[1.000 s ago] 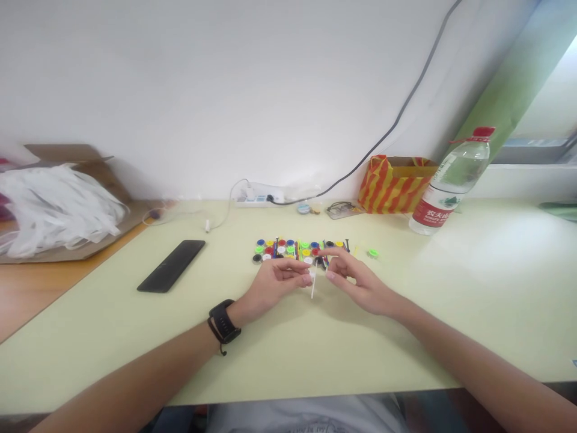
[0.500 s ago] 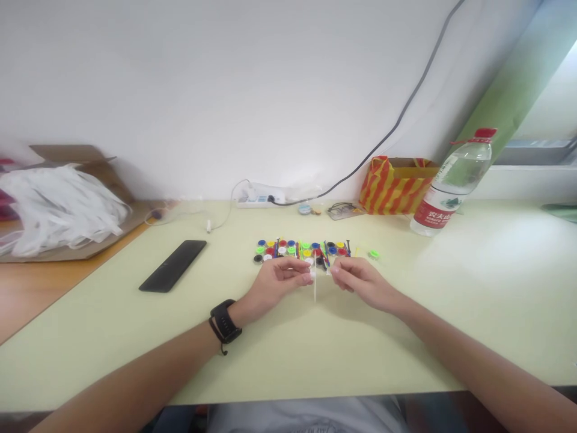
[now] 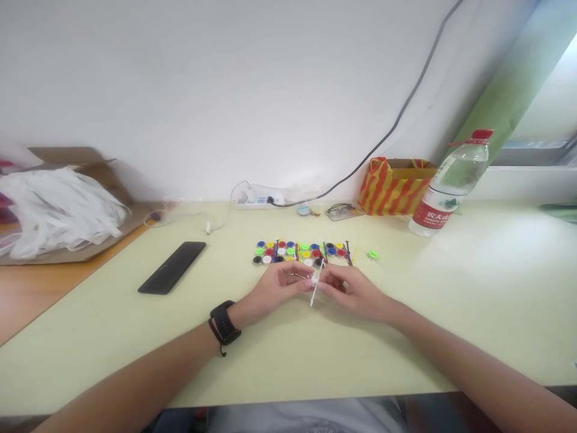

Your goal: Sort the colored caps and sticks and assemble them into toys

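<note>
Just in front of the coloured parts, a thin white plastic stick [image 3: 312, 297] with flared ends is held aslant between my hands. A small white piece at its middle sits at my fingertips. My left hand [image 3: 283, 282] is closed in a pinch on this middle from the left. On the other side, my right hand [image 3: 354, 288] has thumb and curled fingers pressed against the same spot. Behind the hands lie rows of round plastic pieces [image 3: 269, 252] in several colours, with thin coloured sticks [image 3: 347, 252] between them.
A lone green round piece [image 3: 373, 255] lies right of the rows. A black flat case [image 3: 172, 267] is at the left. Farther back are a power strip [image 3: 255, 203], a striped bag [image 3: 383, 186], a water bottle [image 3: 444, 192] and a cardboard box [image 3: 90, 258] with white strips.
My right hand has moved left to meet my left hand at the stick's middle. The stick has tipped from upright to slanting, its top leaning right.
</note>
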The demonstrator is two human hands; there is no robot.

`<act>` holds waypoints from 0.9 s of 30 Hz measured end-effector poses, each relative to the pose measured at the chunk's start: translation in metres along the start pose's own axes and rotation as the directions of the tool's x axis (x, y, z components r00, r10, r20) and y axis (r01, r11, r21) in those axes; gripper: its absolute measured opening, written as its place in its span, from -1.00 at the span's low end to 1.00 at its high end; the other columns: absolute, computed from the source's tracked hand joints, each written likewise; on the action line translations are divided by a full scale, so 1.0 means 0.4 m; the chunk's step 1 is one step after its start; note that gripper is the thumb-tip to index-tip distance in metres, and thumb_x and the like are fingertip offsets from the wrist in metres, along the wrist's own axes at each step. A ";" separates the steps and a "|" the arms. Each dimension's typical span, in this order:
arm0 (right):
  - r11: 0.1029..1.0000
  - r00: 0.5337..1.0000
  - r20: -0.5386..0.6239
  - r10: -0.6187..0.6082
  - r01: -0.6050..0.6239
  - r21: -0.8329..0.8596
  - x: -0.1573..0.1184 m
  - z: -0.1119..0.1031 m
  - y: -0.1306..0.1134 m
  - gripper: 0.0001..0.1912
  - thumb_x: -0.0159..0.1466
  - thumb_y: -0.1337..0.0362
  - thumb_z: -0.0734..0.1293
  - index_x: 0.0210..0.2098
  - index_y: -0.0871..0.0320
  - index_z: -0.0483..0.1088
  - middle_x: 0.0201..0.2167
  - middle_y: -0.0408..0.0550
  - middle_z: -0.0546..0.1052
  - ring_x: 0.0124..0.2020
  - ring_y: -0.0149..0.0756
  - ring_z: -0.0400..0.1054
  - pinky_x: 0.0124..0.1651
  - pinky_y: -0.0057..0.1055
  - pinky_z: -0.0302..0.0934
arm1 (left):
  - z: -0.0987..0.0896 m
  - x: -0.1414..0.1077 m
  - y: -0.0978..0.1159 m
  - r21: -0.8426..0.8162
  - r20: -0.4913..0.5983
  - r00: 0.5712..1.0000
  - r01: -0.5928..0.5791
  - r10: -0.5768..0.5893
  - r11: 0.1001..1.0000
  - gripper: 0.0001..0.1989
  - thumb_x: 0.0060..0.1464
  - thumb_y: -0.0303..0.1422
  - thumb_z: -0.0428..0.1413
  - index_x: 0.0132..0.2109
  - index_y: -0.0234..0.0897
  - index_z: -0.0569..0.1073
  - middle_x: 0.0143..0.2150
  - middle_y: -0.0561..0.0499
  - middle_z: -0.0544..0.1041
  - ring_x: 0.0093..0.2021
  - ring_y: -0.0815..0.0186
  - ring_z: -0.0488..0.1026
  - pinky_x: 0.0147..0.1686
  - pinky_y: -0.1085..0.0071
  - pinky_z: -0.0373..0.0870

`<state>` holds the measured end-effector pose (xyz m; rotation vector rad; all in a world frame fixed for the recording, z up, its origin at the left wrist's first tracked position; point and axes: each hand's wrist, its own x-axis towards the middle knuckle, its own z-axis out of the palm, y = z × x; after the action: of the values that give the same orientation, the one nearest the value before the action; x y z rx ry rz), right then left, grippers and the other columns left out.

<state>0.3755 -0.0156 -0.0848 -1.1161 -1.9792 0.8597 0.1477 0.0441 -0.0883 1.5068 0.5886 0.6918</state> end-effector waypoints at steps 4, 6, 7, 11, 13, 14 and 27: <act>0.999 0.998 -0.052 -0.030 0.028 -0.033 -0.011 -0.001 0.011 -0.80 0.46 0.13 0.27 -0.03 0.10 0.37 -0.44 -0.20 0.35 -0.45 -0.36 0.21 -0.39 -0.41 0.15 | -0.005 0.002 0.000 -0.035 -0.041 0.999 -0.016 0.015 0.999 -0.64 0.13 -0.20 0.35 0.01 -0.28 0.60 -0.05 -0.14 0.65 -0.04 0.16 0.61 0.04 0.22 0.53; 0.996 0.992 -0.110 -0.054 0.046 -0.073 -0.017 0.001 0.020 -0.55 0.45 0.18 0.28 0.29 0.04 0.18 -0.34 -0.17 0.38 -0.43 -0.35 0.23 -0.38 -0.40 0.19 | -0.008 0.004 0.001 -0.046 -0.070 0.997 -0.013 0.010 0.999 -0.64 0.14 -0.19 0.35 0.01 -0.29 0.60 -0.08 -0.12 0.64 -0.09 0.19 0.61 0.00 0.24 0.54; 0.994 0.988 -0.136 -0.069 0.057 -0.091 -0.019 0.004 0.024 -0.37 0.44 0.19 0.29 0.42 0.01 0.00 -0.28 -0.15 0.39 -0.42 -0.35 0.24 -0.37 -0.39 0.21 | -0.009 0.004 0.001 -0.050 -0.081 0.997 -0.007 0.003 0.999 -0.64 0.14 -0.20 0.35 0.01 -0.30 0.60 -0.10 -0.11 0.64 -0.11 0.21 0.61 -0.01 0.25 0.54; 0.991 0.971 -0.207 -0.115 0.097 -0.095 -0.020 0.006 0.028 -0.12 0.42 0.14 0.31 0.51 -0.05 -0.32 -0.11 -0.06 0.38 -0.40 -0.35 0.26 -0.35 -0.37 0.25 | -0.009 0.005 0.001 -0.065 -0.095 0.995 0.012 -0.018 0.998 -0.65 0.13 -0.20 0.36 -0.02 -0.32 0.61 -0.16 -0.09 0.63 -0.17 0.24 0.61 -0.03 0.26 0.54; 0.995 0.983 -0.161 -0.090 0.084 -0.045 -0.017 -0.002 0.022 -0.47 0.45 0.07 0.28 0.33 0.04 0.18 -0.20 -0.06 0.41 -0.41 -0.35 0.25 -0.36 -0.37 0.22 | -0.009 0.006 0.000 -0.066 -0.094 0.995 0.012 -0.018 0.998 -0.65 0.12 -0.20 0.37 -0.02 -0.31 0.61 -0.16 -0.09 0.63 -0.18 0.24 0.61 -0.04 0.27 0.54; 0.998 0.993 -0.098 -0.067 0.067 -0.001 -0.015 -0.008 0.018 -0.67 0.47 0.03 0.24 0.05 0.11 0.42 -0.32 -0.09 0.41 -0.46 -0.36 0.22 -0.38 -0.37 0.18 | -0.009 0.006 0.000 -0.066 -0.096 0.995 0.010 -0.016 0.998 -0.65 0.12 -0.20 0.37 -0.03 -0.31 0.61 -0.16 -0.09 0.63 -0.19 0.25 0.61 -0.05 0.28 0.54; 0.998 0.998 -0.036 0.042 -0.040 0.058 0.002 -0.019 -0.002 -0.56 0.42 -0.07 0.29 -0.42 0.12 0.29 -0.51 -0.19 0.27 -0.46 -0.37 0.12 -0.40 -0.40 0.06 | -0.007 0.006 0.000 -0.092 -0.100 0.995 0.012 -0.021 0.996 -0.64 0.09 -0.20 0.39 -0.04 -0.30 0.61 -0.15 -0.08 0.63 -0.20 0.26 0.61 -0.04 0.28 0.53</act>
<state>0.3809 -0.0135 -0.0800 -1.1358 -1.8955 0.9050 0.1473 0.0479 -0.0882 1.3870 0.6370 0.7756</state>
